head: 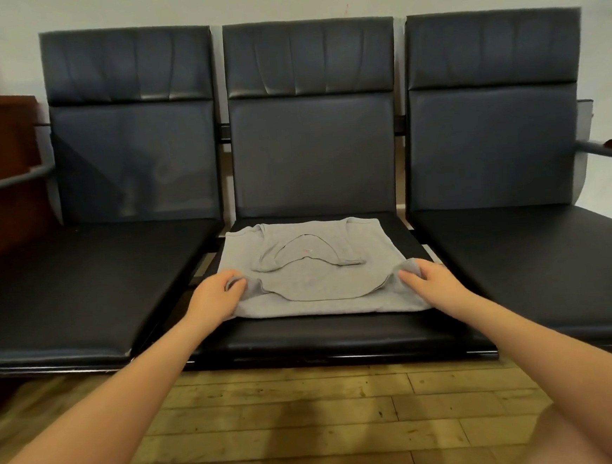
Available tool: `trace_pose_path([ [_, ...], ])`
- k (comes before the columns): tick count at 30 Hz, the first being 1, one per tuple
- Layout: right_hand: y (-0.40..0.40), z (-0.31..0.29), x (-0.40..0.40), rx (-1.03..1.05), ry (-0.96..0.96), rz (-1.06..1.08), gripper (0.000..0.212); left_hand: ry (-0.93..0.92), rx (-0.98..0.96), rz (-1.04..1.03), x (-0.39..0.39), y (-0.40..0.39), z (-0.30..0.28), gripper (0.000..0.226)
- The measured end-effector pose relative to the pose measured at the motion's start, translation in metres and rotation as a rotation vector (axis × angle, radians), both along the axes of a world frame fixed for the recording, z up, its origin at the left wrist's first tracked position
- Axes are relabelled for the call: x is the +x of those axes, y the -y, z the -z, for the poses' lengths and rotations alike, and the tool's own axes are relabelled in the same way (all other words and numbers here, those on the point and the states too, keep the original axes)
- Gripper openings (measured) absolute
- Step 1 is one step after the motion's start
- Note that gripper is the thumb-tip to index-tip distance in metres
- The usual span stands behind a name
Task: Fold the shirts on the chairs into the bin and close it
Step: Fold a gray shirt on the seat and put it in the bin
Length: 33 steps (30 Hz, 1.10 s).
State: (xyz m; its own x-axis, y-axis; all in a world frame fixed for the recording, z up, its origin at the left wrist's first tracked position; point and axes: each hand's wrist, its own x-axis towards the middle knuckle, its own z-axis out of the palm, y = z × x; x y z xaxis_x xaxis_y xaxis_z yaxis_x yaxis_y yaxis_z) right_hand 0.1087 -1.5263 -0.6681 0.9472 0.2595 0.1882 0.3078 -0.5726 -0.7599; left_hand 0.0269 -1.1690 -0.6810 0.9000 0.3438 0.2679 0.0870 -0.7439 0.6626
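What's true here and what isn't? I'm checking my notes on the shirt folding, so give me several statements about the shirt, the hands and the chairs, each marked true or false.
1. The grey shirt lies on the middle chair's seat. True.
2. The left hand hangs free above the floor. False: it grips the shirt's near left corner.
3. The right hand holds the shirt's near right corner. True.
4. Both sleeves are spread out sideways over the neighbouring seats. False: they are folded in over the shirt's middle.
5. A bin stands on the left seat. False: no bin is in view.
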Motion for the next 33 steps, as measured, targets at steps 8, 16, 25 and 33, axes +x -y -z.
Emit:
trace_pose_path([
  [8, 0.023, 0.0, -0.023, -0.332, 0.04, -0.037, 0.027, -0.085, 0.24, 0.079, -0.04, 0.014, 0.0, 0.016],
  [16, 0.02, -0.029, -0.046, 0.101, -0.055, -0.012, 0.02, 0.004, -0.049, 0.143, -0.062, 0.009, -0.054, 0.016],
  [25, 0.008, -0.05, 0.023, 0.431, 0.005, 0.249, 0.021, 0.054, -0.136, 0.036, -0.014, -0.038, -0.079, 0.018],
  [33, -0.003, -0.031, 0.117, 0.189, 0.089, 0.357, 0.018, -0.006, 0.114, -0.029, 0.08, -0.065, -0.066, 0.012],
])
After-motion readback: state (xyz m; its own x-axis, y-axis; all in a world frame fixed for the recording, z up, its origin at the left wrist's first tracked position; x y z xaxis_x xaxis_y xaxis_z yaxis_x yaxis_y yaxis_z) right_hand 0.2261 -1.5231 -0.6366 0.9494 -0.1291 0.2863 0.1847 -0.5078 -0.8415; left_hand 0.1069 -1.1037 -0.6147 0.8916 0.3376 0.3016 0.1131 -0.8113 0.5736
